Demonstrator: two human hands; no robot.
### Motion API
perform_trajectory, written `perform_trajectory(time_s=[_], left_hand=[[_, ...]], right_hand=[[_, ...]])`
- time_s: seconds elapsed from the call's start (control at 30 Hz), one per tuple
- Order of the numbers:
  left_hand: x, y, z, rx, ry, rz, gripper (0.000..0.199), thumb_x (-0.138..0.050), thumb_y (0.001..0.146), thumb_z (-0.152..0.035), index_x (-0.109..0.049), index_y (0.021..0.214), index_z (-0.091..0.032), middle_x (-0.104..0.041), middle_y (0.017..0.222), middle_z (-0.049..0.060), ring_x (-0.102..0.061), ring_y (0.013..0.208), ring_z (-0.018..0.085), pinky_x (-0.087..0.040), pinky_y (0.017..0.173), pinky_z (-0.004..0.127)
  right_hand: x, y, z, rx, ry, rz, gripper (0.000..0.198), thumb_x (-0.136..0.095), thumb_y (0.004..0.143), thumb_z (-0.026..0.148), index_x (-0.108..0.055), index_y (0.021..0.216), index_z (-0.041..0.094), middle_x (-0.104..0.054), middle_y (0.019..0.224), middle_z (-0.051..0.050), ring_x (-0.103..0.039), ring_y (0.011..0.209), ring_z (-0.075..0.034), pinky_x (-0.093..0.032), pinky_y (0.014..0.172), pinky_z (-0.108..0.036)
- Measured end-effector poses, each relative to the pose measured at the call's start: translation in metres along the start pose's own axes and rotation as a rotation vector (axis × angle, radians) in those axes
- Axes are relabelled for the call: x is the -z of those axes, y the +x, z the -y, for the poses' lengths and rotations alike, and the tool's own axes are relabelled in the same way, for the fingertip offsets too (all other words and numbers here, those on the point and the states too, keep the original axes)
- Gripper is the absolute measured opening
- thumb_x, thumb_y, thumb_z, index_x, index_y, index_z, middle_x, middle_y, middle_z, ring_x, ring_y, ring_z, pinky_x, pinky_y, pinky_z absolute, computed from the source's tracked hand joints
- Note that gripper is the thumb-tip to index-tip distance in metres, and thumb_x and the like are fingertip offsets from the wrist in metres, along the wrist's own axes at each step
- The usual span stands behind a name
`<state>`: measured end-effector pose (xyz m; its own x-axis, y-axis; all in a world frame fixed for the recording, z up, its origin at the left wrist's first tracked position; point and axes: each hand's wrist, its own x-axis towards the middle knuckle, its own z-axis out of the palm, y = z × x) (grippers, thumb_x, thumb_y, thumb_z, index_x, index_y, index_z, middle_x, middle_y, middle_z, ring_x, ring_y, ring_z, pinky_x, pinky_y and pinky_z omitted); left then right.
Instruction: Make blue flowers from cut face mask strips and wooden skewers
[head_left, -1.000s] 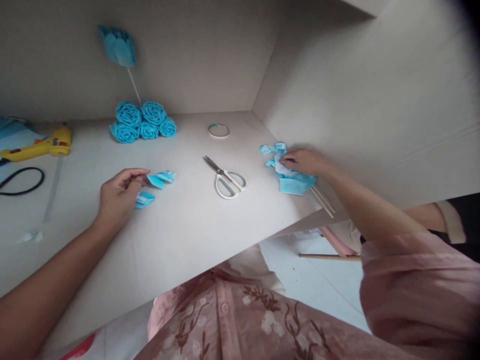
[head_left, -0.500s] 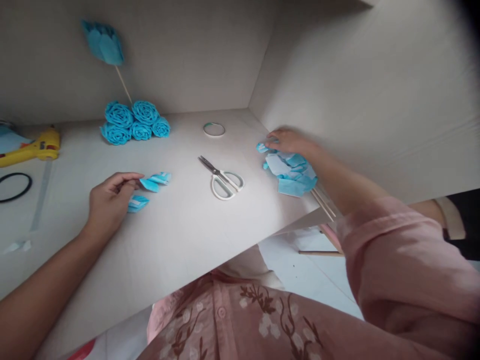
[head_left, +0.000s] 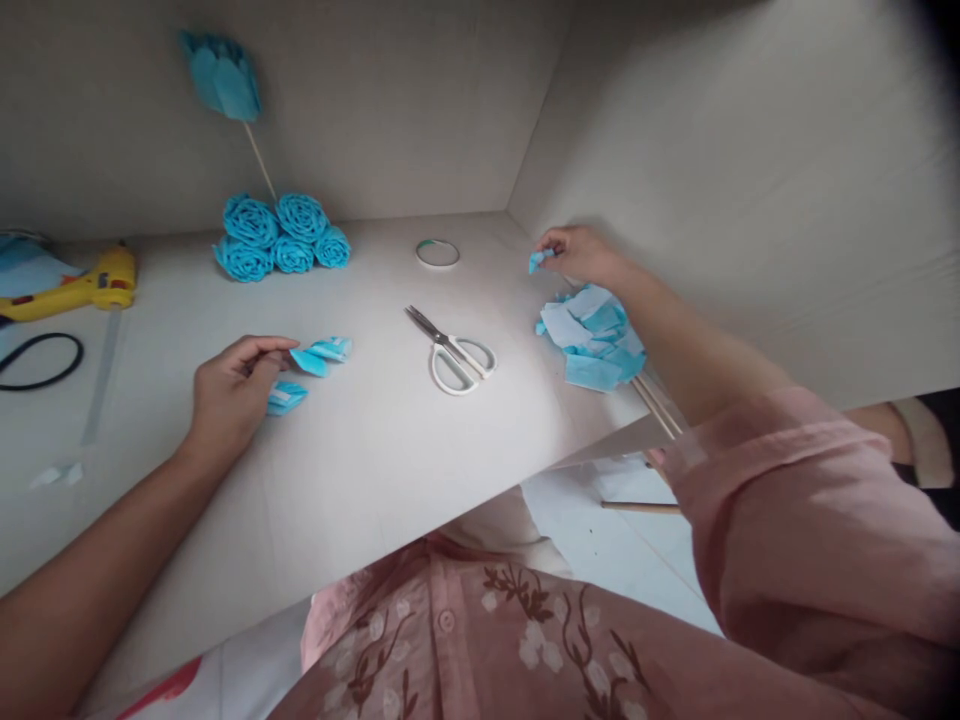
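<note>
My left hand (head_left: 234, 390) rests on the pale tabletop (head_left: 375, 450) and pinches a folded blue paper piece (head_left: 321, 355) between thumb and fingertips; a second folded blue piece (head_left: 285, 397) lies under its fingers. My right hand (head_left: 581, 255) is raised near the right wall and holds a small blue paper scrap (head_left: 538, 261) at its fingertips. Just below that hand lies a pile of cut blue paper pieces (head_left: 596, 340) on top of thin wooden sticks (head_left: 660, 405). White-handled scissors (head_left: 454, 352) lie shut between my hands.
Several rolled blue paper roses (head_left: 281, 240) sit at the back, with a blue paper flower on a stick (head_left: 223, 78) leaning on the wall. A tape ring (head_left: 437, 253), a yellow glue gun (head_left: 82, 288) and a black cord (head_left: 37, 360) lie around.
My right hand has left the blue paper pile and moved up and back toward the wall, carrying a small blue scrap. My left hand has stayed in place.
</note>
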<state>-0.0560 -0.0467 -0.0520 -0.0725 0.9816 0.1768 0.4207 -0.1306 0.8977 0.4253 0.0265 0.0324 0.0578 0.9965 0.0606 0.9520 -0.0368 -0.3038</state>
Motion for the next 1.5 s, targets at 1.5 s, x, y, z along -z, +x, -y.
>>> perform_trajectory(time_s=[1.5], left_hand=[[-0.031,0.020,-0.024,-0.132,-0.498,0.499,0.064,-0.057,0.093,-0.061,-0.047,0.146,-0.026,-0.063,0.138,0.012,-0.064,0.118,0.021,-0.052,0.096,0.034]], right_hand=[[-0.100,-0.083,0.155,0.641,0.223,-0.059,0.050,-0.042,0.093,0.018,-0.060,0.140,0.015,-0.066,0.140,-0.015,-0.058,0.132,-0.030,-0.046,0.112,-0.051]])
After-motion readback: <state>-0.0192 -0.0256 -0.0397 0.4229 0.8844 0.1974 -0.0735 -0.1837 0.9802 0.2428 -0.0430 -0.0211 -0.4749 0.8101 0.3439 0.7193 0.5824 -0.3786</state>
